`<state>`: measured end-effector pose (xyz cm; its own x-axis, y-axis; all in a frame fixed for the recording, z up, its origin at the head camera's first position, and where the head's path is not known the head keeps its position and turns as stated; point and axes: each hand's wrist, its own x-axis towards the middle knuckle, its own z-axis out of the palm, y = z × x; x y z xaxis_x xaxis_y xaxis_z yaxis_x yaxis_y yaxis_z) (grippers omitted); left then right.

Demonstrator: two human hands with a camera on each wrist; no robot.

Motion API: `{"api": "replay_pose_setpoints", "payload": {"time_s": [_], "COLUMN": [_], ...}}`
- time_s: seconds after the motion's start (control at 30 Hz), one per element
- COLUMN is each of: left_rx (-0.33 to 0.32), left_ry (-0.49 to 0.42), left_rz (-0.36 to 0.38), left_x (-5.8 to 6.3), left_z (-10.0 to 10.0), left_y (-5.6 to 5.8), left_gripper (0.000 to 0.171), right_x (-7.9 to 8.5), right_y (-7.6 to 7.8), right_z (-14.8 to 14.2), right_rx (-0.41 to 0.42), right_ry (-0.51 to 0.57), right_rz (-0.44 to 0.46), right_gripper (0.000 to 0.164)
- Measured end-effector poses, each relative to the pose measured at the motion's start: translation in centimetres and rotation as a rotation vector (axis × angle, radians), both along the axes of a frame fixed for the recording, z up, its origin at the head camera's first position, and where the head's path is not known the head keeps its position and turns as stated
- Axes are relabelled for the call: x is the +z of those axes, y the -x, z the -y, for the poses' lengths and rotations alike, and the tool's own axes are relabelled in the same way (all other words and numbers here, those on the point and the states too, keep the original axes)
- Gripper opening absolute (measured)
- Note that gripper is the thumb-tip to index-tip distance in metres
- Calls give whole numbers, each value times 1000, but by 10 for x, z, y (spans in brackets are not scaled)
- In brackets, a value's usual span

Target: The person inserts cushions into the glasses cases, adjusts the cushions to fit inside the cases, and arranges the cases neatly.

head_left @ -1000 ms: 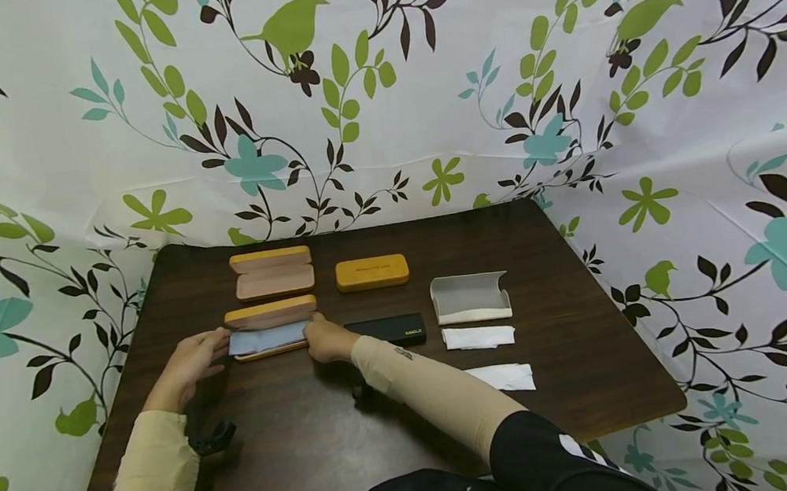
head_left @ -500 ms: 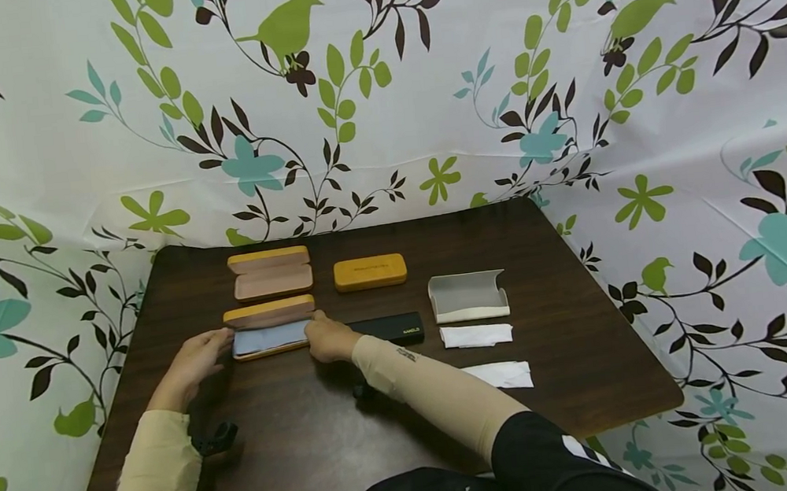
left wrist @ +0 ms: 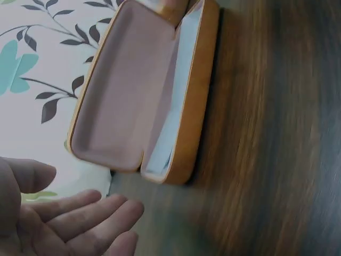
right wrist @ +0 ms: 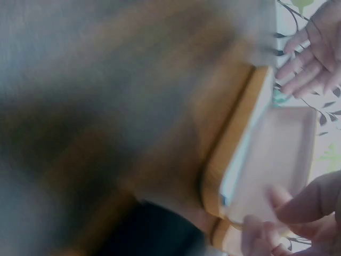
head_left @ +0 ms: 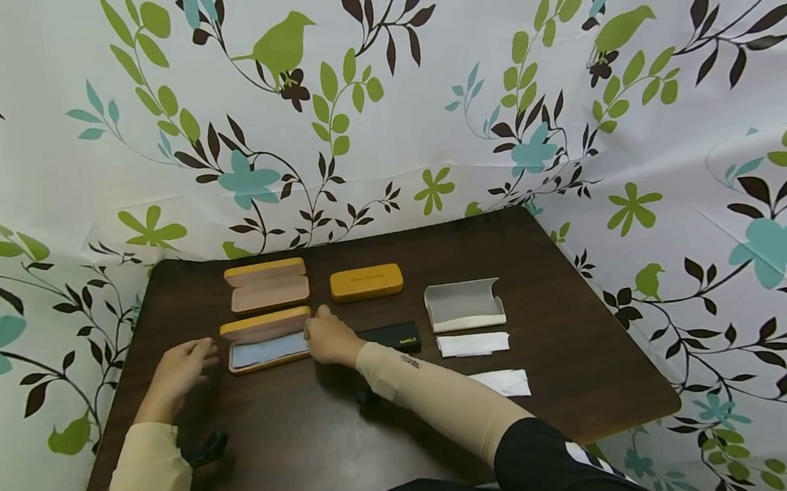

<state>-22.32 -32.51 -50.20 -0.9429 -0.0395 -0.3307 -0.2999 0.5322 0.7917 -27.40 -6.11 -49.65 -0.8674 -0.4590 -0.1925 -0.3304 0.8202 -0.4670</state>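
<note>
An open yellow glasses case with a pink lining lies at the left of the table, its lid raised at the back. A folded light-blue cloth is laid in its lower half. Just off the case's left end is my left hand; in the left wrist view that hand has its fingers extended, apart from the case. My right hand is by the case's right end. In the blurred right wrist view this hand shows thumb and loosely bent fingers near the lid, gripping nothing visible.
Behind stands another open yellow case, with a closed yellow case to its right. A black case lies beyond my right hand. Farther right are an open whitish case and two folded white cloths.
My left hand has drawn back slightly left from the case's end. The blue cloth, which earlier stuck out over the left edge, now lies inside the case. The right hand has barely moved.
</note>
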Motion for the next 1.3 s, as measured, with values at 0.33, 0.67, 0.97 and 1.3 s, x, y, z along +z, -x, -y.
{"api": "replay_pose_setpoints", "payload": {"time_s": [0.33, 0.67, 0.97, 1.3], "left_rx": [9, 109, 105, 187], "left_ry": [45, 156, 167, 197], "left_rz": [-120, -159, -247, -363], "left_x": [4, -3, -11, -19], "left_z": [-3, -15, -10, -22], "left_y": [16, 27, 18, 7], "left_gripper": [79, 63, 53, 38], "right_x": [4, -3, -1, -6], "right_y": [27, 33, 28, 18], "right_z": [0, 7, 9, 9], "right_rx": [-122, -127, -110, -64], "right_ry": [278, 333, 210, 162], "right_rz": [1, 35, -110, -194], "right_gripper": [48, 31, 27, 26]}}
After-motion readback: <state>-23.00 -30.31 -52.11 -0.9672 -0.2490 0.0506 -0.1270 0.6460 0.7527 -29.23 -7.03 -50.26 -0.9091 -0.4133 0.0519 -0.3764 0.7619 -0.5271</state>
